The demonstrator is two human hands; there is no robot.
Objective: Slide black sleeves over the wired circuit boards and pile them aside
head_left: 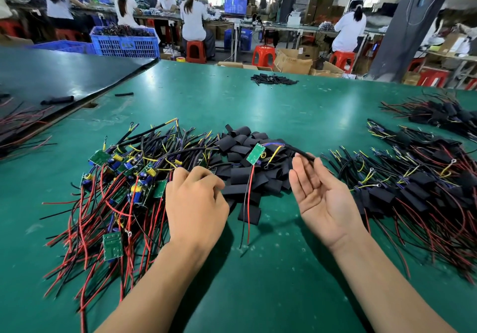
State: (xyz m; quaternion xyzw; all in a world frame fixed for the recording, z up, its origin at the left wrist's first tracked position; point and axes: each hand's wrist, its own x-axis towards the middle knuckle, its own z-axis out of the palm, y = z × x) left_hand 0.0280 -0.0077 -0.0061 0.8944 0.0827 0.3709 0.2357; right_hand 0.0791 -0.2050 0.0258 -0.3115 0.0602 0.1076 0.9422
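left: a heap of bare wired boards (124, 177) with red and black leads lies on the green table (284, 281); the left hand (193, 198), palm down with fingers curled, touches the near edge of the heap of black sleeves (242, 149), and whether it grips one cannot be told. centre: one green circuit board (255, 153) hangs above the sleeves from its black lead (300, 151), pinched at the fingertips of the palm-up right hand (322, 198). right: a pile of sleeved boards (418, 190) lies near that hand.

We see green table (296, 115) | bare wired boards (124, 177) heaped left | black sleeves (245, 175) piled centre (a smaller pile (273, 79) far back) | sleeved boards (418, 193) right
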